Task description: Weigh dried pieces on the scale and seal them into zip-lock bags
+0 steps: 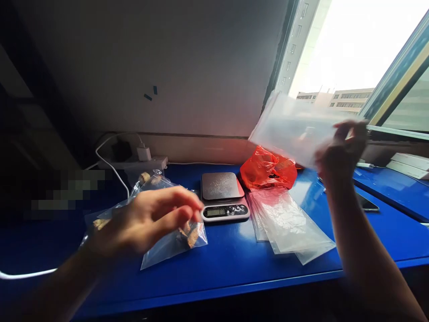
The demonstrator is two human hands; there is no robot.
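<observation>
My right hand [343, 150] is raised on the right, its fingers closed on a clear plastic bag [288, 123]. The bag spreads out to the left, above the red plastic bag [264, 170]. Over the left side of the desk hovers my left hand [161, 217], fingers stretched and slightly curved, with nothing visible in it. Beneath and behind that hand lie clear bags with brownish dried pieces [191, 237] inside, partly hidden. A digital kitchen scale [219, 187] stands between the hands, its display lit too faintly to read surely. Several flat clear bags [291, 223] lie right of the scale.
The blue desk [234, 264] has its front edge near me. A power strip with a white charger [144, 153] and cable sits at the back left. A phone [367, 203] and white boxes [410, 164] are on the right, below an open window.
</observation>
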